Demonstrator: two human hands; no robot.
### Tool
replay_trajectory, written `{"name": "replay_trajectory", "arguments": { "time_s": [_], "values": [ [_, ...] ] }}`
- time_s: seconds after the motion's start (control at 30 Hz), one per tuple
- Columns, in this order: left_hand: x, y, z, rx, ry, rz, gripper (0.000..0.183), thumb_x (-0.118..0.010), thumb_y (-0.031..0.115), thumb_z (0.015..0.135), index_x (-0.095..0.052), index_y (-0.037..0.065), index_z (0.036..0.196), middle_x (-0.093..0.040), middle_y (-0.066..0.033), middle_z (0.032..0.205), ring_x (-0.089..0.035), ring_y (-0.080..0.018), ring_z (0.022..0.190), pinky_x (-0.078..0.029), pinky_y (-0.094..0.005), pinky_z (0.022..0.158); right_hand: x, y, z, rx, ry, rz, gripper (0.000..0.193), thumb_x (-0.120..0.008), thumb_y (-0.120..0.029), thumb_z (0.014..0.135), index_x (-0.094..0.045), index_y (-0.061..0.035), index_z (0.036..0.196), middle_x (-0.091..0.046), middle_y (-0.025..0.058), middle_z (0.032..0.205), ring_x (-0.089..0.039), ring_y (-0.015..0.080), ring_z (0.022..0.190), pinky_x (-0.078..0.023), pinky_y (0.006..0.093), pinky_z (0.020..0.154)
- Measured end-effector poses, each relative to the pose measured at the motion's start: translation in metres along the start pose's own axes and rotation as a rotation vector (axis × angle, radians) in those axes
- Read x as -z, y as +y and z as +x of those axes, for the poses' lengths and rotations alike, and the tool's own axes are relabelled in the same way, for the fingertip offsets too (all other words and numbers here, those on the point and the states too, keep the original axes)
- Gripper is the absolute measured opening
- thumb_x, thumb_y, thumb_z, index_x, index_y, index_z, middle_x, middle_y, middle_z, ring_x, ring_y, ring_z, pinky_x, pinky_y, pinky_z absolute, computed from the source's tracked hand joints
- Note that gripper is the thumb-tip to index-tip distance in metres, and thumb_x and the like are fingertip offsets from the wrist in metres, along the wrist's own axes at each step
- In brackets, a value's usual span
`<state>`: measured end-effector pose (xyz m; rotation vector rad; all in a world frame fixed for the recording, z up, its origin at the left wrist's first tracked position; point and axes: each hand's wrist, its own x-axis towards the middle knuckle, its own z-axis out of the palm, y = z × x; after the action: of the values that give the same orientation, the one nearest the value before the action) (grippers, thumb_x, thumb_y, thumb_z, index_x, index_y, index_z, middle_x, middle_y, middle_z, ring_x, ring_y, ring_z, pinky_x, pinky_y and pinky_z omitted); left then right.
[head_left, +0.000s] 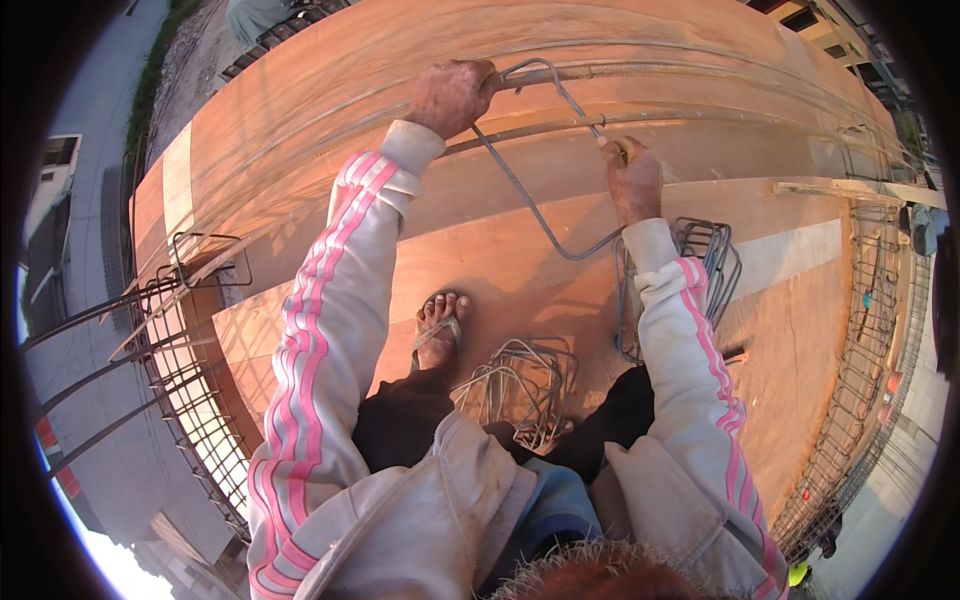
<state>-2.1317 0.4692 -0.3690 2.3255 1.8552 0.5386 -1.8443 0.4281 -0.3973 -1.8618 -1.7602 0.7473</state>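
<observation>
A bent steel rebar stirrup (517, 187), roughly rectangular, is held out in front of me between both hands. My left hand (455, 97) is closed in a fist on its left side, beside the long rebars (640, 70) that run across the far part of the deck. Lower and to the right, my right hand (632, 180) grips the stirrup's other side with curled fingers. The upper bend of the stirrup overlaps the long bars in this view. Whether it encloses them I cannot tell.
Plywood decking (500, 260) lies underfoot. Loose stirrups (520, 385) lie between my feet, and another stirrup pile (708, 250) sits by my right forearm. Rebar cages (850, 330) line the right edge; bars (90, 320) stick out on the left. A timber strip (860, 190) lies at right.
</observation>
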Motion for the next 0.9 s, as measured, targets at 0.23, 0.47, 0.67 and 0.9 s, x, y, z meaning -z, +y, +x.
{"name": "replay_trajectory", "arguments": {
  "time_s": [0.23, 0.47, 0.67, 0.9],
  "values": [
    [0.001, 0.002, 0.004, 0.06, -0.026, -0.015, 0.032, -0.054, 0.04, 0.099, -0.066, 0.011, 0.107, -0.072, -0.0151, 0.08, -0.07, -0.0357, 0.078, -0.055, -0.0483, 0.069, 0.04, -0.002, -0.039, -0.532, -0.387, 0.861, 0.043, -0.052, -0.045, 0.103, -0.062, -0.0041, 0.101, -0.055, 0.0036, 0.066, -0.055, 0.0173, 0.058, -0.045, 0.031, 0.051],
    [0.009, 0.007, 0.011, 0.204, 0.008, -0.132, 0.048, -0.051, 0.051, 0.1, -0.062, 0.007, 0.116, -0.07, -0.0121, 0.072, -0.072, -0.0321, 0.078, -0.055, -0.0453, 0.073, -0.029, -0.014, -0.05, -0.762, -0.037, 1.412, 0.059, -0.035, -0.06, 0.103, -0.055, -0.0066, 0.088, -0.042, -0.001, 0.06, -0.039, 0.0126, 0.048, -0.03, 0.0277, 0.043],
    [0.003, -0.021, 0.029, 0.271, 0.004, -0.243, 0.047, -0.052, 0.048, 0.1, -0.067, 0.004, 0.107, -0.071, -0.0135, 0.078, -0.07, -0.0312, 0.083, -0.055, -0.0432, 0.078, -0.059, -0.008, -0.031, -0.767, -0.146, 1.608, 0.07, -0.027, -0.069, 0.101, -0.054, -0.0054, 0.087, -0.035, -0.0029, 0.058, -0.035, 0.0124, 0.048, -0.028, 0.0287, 0.043],
    [0.038, -0.063, 0.041, 0.053, 0.381, -0.148, 0.019, -0.069, 0.02, 0.096, -0.068, 0.001, 0.098, -0.063, -0.0032, 0.077, -0.06, -0.0113, 0.065, -0.05, -0.0285, 0.058, -0.088, -0.02, -0.001, -0.707, -0.105, 1.681, 0.08, -0.026, -0.072, 0.099, -0.056, -0.0007, 0.118, -0.057, 0.0112, 0.092, -0.057, 0.0256, 0.08, -0.046, 0.0361, 0.062]
  ]
}}
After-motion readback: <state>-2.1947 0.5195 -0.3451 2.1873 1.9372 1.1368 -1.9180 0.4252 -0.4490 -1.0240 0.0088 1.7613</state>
